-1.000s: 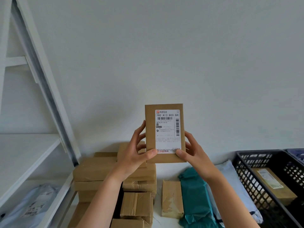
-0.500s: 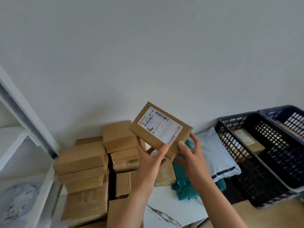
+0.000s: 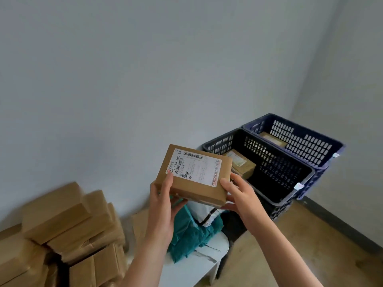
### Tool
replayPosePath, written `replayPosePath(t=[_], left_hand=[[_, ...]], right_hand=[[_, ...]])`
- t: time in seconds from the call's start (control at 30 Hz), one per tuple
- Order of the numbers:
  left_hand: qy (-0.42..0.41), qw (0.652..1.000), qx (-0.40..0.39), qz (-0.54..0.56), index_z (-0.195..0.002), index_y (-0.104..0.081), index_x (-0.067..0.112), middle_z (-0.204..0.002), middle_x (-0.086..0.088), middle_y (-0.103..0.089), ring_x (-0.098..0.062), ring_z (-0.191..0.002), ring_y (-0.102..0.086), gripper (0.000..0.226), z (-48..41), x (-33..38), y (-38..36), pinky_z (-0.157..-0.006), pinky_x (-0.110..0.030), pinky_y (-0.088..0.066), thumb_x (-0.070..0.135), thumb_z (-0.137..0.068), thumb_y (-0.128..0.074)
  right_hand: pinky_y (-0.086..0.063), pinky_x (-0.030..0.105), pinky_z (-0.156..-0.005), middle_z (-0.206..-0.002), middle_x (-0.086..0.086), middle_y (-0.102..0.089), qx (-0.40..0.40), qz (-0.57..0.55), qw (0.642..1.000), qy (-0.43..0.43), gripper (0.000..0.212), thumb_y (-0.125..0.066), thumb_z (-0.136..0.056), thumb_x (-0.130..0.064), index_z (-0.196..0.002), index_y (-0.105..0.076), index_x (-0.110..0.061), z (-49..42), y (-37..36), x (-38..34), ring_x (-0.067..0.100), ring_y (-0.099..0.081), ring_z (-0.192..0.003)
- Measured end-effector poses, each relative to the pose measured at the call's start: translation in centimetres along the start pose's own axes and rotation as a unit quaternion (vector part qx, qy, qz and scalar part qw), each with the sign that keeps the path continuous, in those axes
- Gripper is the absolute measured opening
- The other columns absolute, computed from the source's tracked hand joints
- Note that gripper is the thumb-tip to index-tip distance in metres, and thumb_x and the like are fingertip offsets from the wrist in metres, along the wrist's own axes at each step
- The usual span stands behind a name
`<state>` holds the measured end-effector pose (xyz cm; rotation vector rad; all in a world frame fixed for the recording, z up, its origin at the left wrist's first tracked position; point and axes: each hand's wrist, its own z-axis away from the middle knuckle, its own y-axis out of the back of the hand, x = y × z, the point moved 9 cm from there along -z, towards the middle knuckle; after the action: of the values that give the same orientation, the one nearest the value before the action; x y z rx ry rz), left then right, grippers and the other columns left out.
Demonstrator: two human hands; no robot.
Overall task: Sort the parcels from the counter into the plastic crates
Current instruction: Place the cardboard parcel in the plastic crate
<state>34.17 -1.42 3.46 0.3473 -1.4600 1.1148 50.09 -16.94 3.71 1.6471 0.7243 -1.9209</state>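
I hold one parcel (image 3: 194, 175) clamped in left grip (image 3: 163, 200) and right grip (image 3: 241, 196); crates (image 3: 277, 149) hold two, a pile (image 3: 56, 214) is left.

Soft, even daylight here, no hard glare; the wall (image 3: 145, 69) reads cool grey-blue. The label (image 3: 194, 168) on the parcel (image 3: 199, 193) I'm holding is fairly sharp, big print legible. The cardboard boxes (image 3: 62, 224) lower left smear with motion blur. The black crate (image 3: 279, 177) sinks into shadow inside. Wide-angle distortion leans the room corner (image 3: 310, 69) at right.
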Motion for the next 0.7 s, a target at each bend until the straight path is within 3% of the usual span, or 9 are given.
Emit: replayPosePath(t=[0.1,0.27,0.43,0.57,0.7], left_hand=[[0.01,0.999,-0.035,-0.015,-0.134,-0.06,0.036,-0.123,0.003,-0.075,-0.02,-0.11,-0.075,0.06,-0.5,-2.1,-6.7,-0.093,-0.046,-0.063,0.058,-0.08,-0.072],[0.018,0.997,-0.073,-0.031,-0.135,-0.058,0.036,-0.122,0.006,-0.076,-0.021,-0.112,-0.074,0.052,-1.1,-6.2,-18.4,-0.098,-0.05,-0.061,0.053,-0.088,-0.071],[0.038,0.992,-0.117,-0.023,-0.134,-0.057,0.029,-0.121,0.002,-0.076,-0.026,-0.114,-0.073,0.054,-0.7,-10.9,-29.3,-0.09,-0.044,-0.063,0.052,-0.087,-0.073],[0.05,0.986,-0.153,-0.04,-0.137,-0.056,0.029,-0.125,0.001,-0.075,-0.026,-0.12,-0.07,0.05,-1.1,-13.8,-35.5,-0.096,-0.05,-0.061,0.051,-0.093,-0.069],[0.064,0.981,-0.172,-0.056,-0.134,-0.057,0.032,-0.122,0.003,-0.076,-0.025,-0.118,-0.071,0.049,-2.4,-16.1,-39.9,-0.098,-0.051,-0.06,0.052,-0.092,-0.069]], right_hand=[[-0.064,0.053,-0.087,-0.11,0.001,-0.08,0.03,-0.005,0.999,0.016,0.077,-0.071,-0.078,-0.053,-0.149,-0.052,-0.028,-0.4,6.7,-1.5,0.032,-0.077,-0.101],[-0.065,0.043,-0.079,-0.112,-0.002,-0.079,0.073,-0.006,0.997,0.024,0.08,-0.07,-0.078,-0.054,-0.15,-0.051,-0.026,-0.9,18.8,-3.4,0.025,-0.078,-0.098],[-0.064,0.05,-0.086,-0.109,-0.008,-0.079,0.115,0.005,0.993,0.038,0.084,-0.07,-0.076,-0.059,-0.153,-0.048,-0.03,-0.3,30.0,-5.0,0.024,-0.078,-0.099],[-0.066,0.041,-0.078,-0.106,-0.008,-0.08,0.149,-0.012,0.988,0.037,0.08,-0.07,-0.079,-0.055,-0.152,-0.049,-0.029,-0.3,36.3,-5.2,0.022,-0.078,-0.098],[-0.065,0.051,-0.085,-0.108,-0.008,-0.08,0.178,-0.028,0.983,0.032,0.076,-0.069,-0.08,-0.053,-0.15,-0.049,-0.03,-1.3,40.5,-4.5,0.022,-0.078,-0.1]])
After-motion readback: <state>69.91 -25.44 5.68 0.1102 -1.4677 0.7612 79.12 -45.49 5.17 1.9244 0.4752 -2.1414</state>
